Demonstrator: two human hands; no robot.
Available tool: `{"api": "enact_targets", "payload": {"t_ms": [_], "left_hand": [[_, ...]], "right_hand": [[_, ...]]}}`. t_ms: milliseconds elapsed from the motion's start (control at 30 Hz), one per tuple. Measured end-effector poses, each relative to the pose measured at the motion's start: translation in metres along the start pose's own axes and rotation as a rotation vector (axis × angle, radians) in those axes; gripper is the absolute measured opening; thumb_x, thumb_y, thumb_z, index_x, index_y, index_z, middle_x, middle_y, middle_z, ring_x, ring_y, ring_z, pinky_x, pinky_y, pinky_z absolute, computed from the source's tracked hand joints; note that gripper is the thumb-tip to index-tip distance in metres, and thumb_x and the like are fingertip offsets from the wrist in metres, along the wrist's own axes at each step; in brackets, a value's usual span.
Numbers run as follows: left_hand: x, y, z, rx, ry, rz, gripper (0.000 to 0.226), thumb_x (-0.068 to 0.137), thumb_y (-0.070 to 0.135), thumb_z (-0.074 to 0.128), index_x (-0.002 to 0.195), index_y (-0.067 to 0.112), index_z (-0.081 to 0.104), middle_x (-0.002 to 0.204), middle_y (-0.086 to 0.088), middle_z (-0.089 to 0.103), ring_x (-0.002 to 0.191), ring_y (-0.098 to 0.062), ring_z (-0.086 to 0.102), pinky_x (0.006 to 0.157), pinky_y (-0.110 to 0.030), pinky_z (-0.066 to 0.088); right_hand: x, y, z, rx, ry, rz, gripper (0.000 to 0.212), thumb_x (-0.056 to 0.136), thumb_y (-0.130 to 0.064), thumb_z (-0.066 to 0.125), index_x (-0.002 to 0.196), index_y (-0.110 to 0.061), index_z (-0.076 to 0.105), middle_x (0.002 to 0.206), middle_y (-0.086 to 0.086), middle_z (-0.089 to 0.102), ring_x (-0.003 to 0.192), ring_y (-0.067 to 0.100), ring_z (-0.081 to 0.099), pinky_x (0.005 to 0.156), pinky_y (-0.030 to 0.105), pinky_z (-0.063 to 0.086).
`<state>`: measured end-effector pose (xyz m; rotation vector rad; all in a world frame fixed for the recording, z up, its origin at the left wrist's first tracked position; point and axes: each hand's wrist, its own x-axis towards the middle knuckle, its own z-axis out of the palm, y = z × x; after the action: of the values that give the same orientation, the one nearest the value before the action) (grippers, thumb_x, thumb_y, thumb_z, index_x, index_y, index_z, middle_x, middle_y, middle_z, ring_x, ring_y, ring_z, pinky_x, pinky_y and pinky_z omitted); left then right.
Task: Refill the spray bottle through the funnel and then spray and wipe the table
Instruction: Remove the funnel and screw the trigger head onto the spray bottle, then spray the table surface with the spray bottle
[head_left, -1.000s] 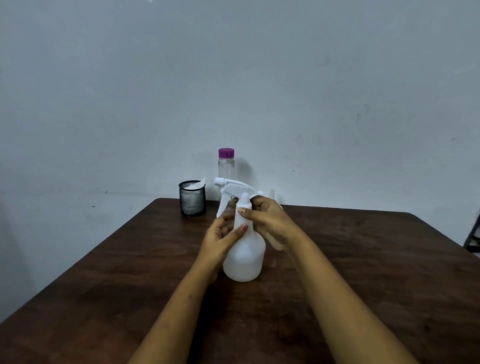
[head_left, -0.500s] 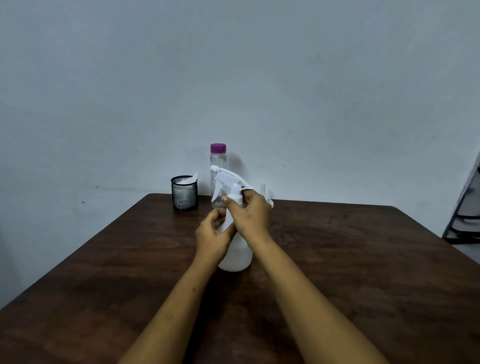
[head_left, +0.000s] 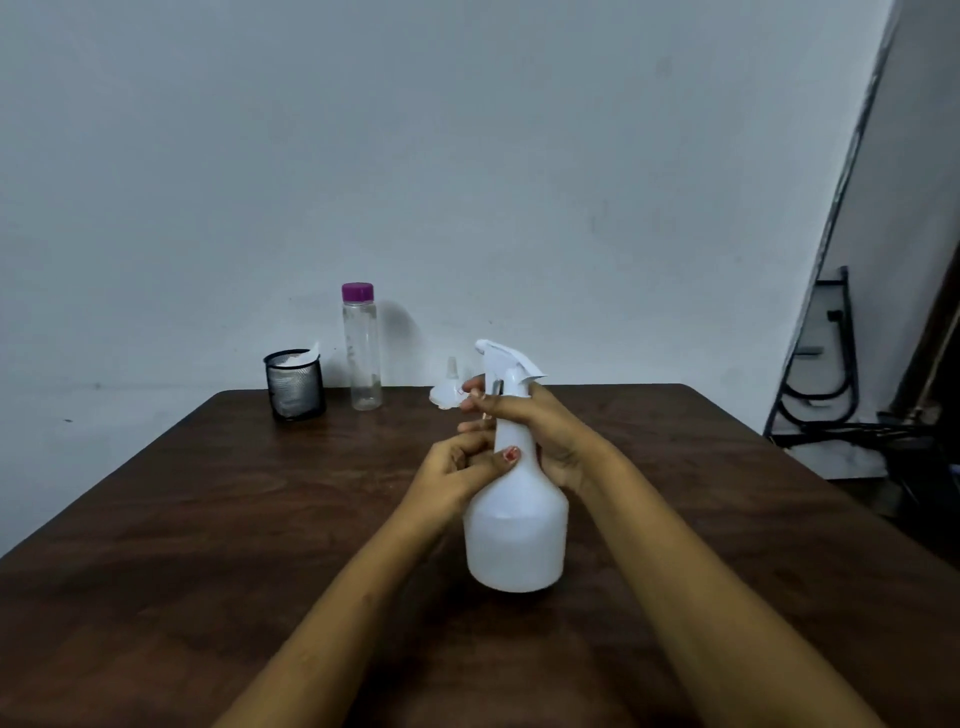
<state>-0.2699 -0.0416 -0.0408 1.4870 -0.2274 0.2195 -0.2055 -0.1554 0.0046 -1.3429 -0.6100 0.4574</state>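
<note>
While the spray bottle (head_left: 514, 530) stands upright on the desk (head_left: 208, 519), the left hand (head_left: 462, 467) curls against its neck, thumb pressed on the front. The right hand (head_left: 540, 431) wraps the neck just under the trigger head. Behind them the funnel (head_left: 449, 389) sits spout-up. Farther back stand a clear bottle (head_left: 362, 348) and a mesh cup (head_left: 294, 384).

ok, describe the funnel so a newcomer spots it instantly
On the dark wooden table, scan the far edge by the wall from the left: black mesh cup, clear bottle with a purple cap, then the funnel. It is the smallest, white, wide end down with its spout up, just past the right hand gripping the spray bottle.
</note>
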Motion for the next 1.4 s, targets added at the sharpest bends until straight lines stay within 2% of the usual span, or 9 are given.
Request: {"api": "enact_targets", "payload": {"t_ms": [200,333,500,600,733,900,1000,1167,1400], "left_hand": [[-0.008,-0.002,0.063,0.389,0.049,0.252,0.024,0.079,0.027,0.073,0.102,0.02,0.073,0.086,0.018,0.07,0.084,0.005,0.067,0.073,-0.014,0.054],[-0.005,-0.01,0.074,0.395,0.198,0.39,0.007,0.078,0.026,0.075,0.075,0.024,0.069,0.064,0.009,0.067,0.064,-0.01,0.067,0.061,-0.038,0.059],[0.014,-0.028,0.037,0.585,0.269,0.177,0.023,0.081,0.026,0.072,0.064,0.015,0.062,0.055,0.002,0.065,0.058,-0.019,0.066,0.068,-0.042,0.057],[0.02,-0.04,0.031,0.676,0.215,0.074,0.023,0.08,0.029,0.072,0.064,0.017,0.062,0.055,0.005,0.067,0.058,-0.013,0.066,0.07,-0.042,0.057],[0.028,-0.048,0.041,0.674,0.181,0.017,0.021,0.081,0.028,0.07,0.066,0.016,0.063,0.058,0.002,0.068,0.061,-0.016,0.068,0.073,-0.043,0.057],[0.03,-0.048,0.058,0.651,0.152,0.021,0.02,0.084,0.023,0.069,0.067,0.013,0.064,0.062,-0.002,0.069,0.059,-0.014,0.067,0.07,-0.033,0.056],[0.028,-0.049,0.058,0.644,0.155,0.018,0.02,0.084,0.021,0.068,0.067,0.011,0.063,0.063,-0.002,0.069,0.058,-0.013,0.065,0.069,-0.031,0.054],[0.026,-0.054,0.054,0.63,0.153,0.004,0.021,0.084,0.02,0.069,0.065,0.013,0.063,0.063,-0.002,0.069,0.063,-0.022,0.067,0.071,-0.037,0.055],[0.026,-0.057,0.053,0.622,0.15,-0.007,0.02,0.083,0.022,0.069,0.066,0.013,0.063,0.061,0.001,0.069,0.067,-0.023,0.068,0.071,-0.041,0.057]], "right_hand": [[-0.051,-0.026,-0.039,-0.008,0.165,-0.014,0.025,0.092,-0.033,0.056,0.084,-0.01,0.062,0.073,0.008,0.064,0.068,0.02,0.064,0.069,0.034,0.054],[-0.093,-0.047,-0.086,-0.039,0.208,-0.045,0.026,0.083,-0.032,0.056,0.108,-0.025,0.062,0.079,0.002,0.065,0.072,0.015,0.064,0.057,0.029,0.055],[-0.149,-0.069,-0.146,-0.433,0.195,0.168,0.028,0.078,-0.042,0.064,0.094,-0.02,0.069,0.082,0.003,0.067,0.071,0.011,0.062,0.053,0.025,0.048],[-0.168,-0.064,-0.153,-0.729,0.165,0.307,0.032,0.082,-0.055,0.05,0.087,-0.033,0.073,0.081,0.005,0.07,0.07,0.012,0.065,0.057,0.025,0.049],[-0.171,-0.062,-0.153,-0.906,0.223,0.342,0.057,0.086,-0.06,0.034,0.071,-0.017,0.069,0.063,-0.001,0.069,0.056,0.006,0.064,0.056,0.02,0.05],[-0.16,-0.049,-0.157,-0.968,0.233,0.271,0.05,0.084,-0.068,0.03,0.091,-0.042,0.072,0.074,0.003,0.069,0.068,0.006,0.066,0.066,0.02,0.052],[-0.154,-0.047,-0.154,-1.019,0.162,0.306,0.067,0.089,-0.062,0.028,0.121,-0.017,0.065,0.073,-0.008,0.069,0.065,-0.004,0.062,0.063,0.012,0.048],[-0.157,-0.048,-0.152,-0.844,0.174,0.383,0.051,0.09,-0.057,0.04,0.082,-0.016,0.069,0.07,0.005,0.072,0.061,0.013,0.068,0.058,0.028,0.053],[-0.155,-0.045,-0.153,-0.861,0.225,0.267,0.046,0.086,-0.059,0.041,0.097,-0.025,0.07,0.078,0.007,0.069,0.065,0.012,0.068,0.059,0.024,0.054]]}}
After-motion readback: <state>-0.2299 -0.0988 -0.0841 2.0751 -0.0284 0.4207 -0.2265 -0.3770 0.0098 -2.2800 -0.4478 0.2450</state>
